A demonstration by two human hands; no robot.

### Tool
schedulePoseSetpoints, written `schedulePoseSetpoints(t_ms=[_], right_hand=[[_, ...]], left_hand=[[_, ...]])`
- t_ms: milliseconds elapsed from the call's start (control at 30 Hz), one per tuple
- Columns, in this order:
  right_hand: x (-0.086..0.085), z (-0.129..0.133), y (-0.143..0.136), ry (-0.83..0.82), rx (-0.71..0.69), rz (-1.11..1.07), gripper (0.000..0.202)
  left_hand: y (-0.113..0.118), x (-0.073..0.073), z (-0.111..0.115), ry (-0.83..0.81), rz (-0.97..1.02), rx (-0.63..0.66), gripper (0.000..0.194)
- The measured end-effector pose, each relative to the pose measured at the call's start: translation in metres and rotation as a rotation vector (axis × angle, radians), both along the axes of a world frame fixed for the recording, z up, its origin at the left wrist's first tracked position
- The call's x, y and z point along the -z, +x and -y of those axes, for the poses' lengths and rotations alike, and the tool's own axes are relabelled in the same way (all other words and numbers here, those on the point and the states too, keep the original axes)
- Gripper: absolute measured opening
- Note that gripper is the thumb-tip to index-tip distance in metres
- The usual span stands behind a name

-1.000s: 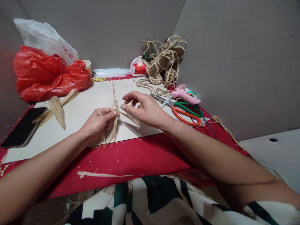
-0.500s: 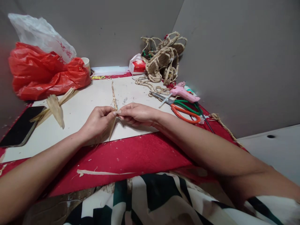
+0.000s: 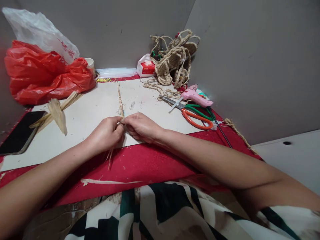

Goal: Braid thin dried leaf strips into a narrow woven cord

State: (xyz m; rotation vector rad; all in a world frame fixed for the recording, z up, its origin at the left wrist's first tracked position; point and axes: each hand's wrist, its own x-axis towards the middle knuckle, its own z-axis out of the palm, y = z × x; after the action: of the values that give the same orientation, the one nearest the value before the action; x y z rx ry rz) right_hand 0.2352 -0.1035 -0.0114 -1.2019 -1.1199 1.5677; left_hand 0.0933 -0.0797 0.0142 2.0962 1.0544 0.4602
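A thin twisted straw cord runs up from my fingertips over the white board. My left hand pinches its near end between thumb and forefinger. Right beside it, my right hand is closed on the same spot, the fingertips of both hands nearly touching. Loose fibres hang below my left hand over the red cloth. The exact hold of the fingers is partly hidden.
Dried husk strips and a black phone lie left, with a red bag behind. Scissors, a pink glue gun and a heap of straw rope are at the right. A husk strip lies in front.
Both hands have shifted slightly down, still gripping the cord. Loose fibres now hang lower beneath my left hand. The whole view has shifted a little.
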Motion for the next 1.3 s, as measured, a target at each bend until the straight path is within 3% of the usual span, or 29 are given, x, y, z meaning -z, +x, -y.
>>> schedulePoseSetpoints(t_ms=[167, 333, 433, 533, 700, 767, 1067, 1300], right_hand=[[0.0, 0.002, -0.002, -0.044, 0.03, -0.025, 0.03], [-0.002, 0.0, 0.003, -0.134, -0.019, -0.155, 0.028], [-0.005, -0.002, 0.007, -0.173, -0.068, -0.226, 0.021], [-0.008, -0.004, 0.009, -0.199, -0.098, -0.265, 0.017], [-0.008, -0.007, 0.013, -0.196, -0.143, -0.259, 0.018], [-0.007, -0.009, 0.015, -0.193, -0.182, -0.23, 0.017], [-0.005, -0.014, 0.028, -0.072, -0.311, 0.023, 0.02], [-0.007, -0.018, 0.036, 0.162, -0.328, 0.328, 0.021]], left_hand=[[0.003, 0.004, 0.008, -0.048, 0.053, -0.023, 0.01], [-0.004, -0.012, -0.002, -0.206, 0.016, 0.009, 0.017], [-0.01, -0.017, -0.017, -0.123, 0.042, -0.137, 0.019], [-0.01, -0.01, -0.026, -0.093, 0.189, -0.215, 0.018], [-0.003, 0.01, -0.022, -0.573, 0.391, -0.034, 0.013], [-0.002, 0.012, -0.02, -0.641, 0.394, -0.035, 0.016], [-0.004, 0.015, -0.021, -0.362, 0.202, 0.001, 0.016], [-0.001, 0.01, -0.018, -0.463, 0.258, -0.061, 0.019]])
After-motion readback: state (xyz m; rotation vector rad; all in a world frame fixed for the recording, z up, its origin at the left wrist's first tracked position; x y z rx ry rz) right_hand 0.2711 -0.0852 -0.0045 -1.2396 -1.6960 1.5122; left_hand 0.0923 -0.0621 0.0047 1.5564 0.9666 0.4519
